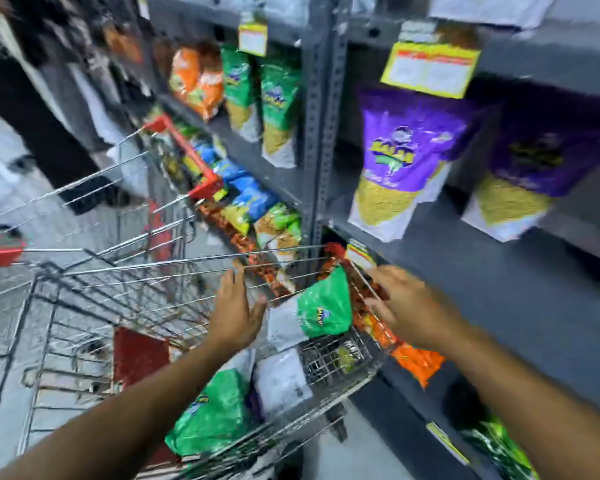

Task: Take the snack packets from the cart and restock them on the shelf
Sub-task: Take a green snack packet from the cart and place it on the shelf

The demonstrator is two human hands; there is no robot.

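Inside the wire cart [84, 306], our left hand [234, 313] spreads open against a green-and-white snack packet [312, 315], fingers not closed on it; our right hand [409, 308] hovers open by the cart's far rim, holding nothing. Lifted one-handed, the slack packet could slip or snag the wire. We count two green packets in the cart (second [212, 414]) and two purple packets [402, 157] on the shelf [482, 271].

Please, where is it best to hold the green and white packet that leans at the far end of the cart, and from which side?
Probably by its two side edges, coming from above. The green and white packet leans tilted on the cart's wire wall, face towards the camera. The left hand and right hand already flank it, both open.
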